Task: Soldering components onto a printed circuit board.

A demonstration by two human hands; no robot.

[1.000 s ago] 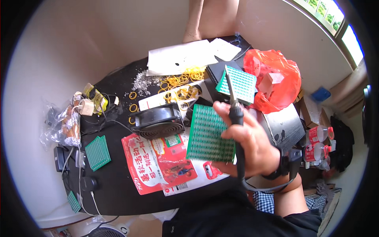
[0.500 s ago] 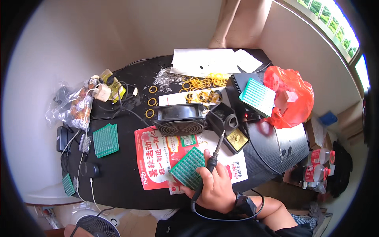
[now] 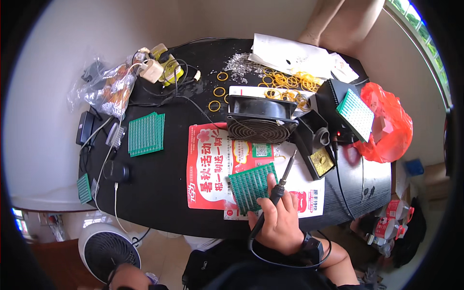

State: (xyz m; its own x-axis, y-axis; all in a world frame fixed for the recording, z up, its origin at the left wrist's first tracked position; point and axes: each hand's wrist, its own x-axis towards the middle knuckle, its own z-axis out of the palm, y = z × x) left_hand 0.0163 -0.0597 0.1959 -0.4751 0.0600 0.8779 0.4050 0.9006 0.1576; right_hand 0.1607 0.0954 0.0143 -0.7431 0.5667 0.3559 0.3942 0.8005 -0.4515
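My right hand (image 3: 282, 227) is closed around the handle of a soldering iron (image 3: 277, 193), its metal tip pointing up and away. The same hand's thumb and a finger lie against a green circuit board (image 3: 251, 186) covered in rows of small parts, above a red and white printed sheet (image 3: 205, 166). The iron's tip is apart from the board, left of a black iron stand (image 3: 309, 128) with a yellow sponge (image 3: 321, 162). My left hand does not show; a patch of bare skin at the lower left edge cannot be told apart as arm or leg.
Behind the sheet stands a black fan (image 3: 261, 118). Green boards (image 3: 145, 135) lie stacked at left; another stack (image 3: 355, 116) rests on the black soldering station (image 3: 333, 101) beside a red plastic bag (image 3: 386, 125). Yellow rubber bands (image 3: 285, 82) and cables (image 3: 193, 108) lie about.
The whole view has swung left, shifting the table rightward in the picture. My right hand, with the iron and board, has moved slightly left over the sheet, taking the tip farther from the stand.
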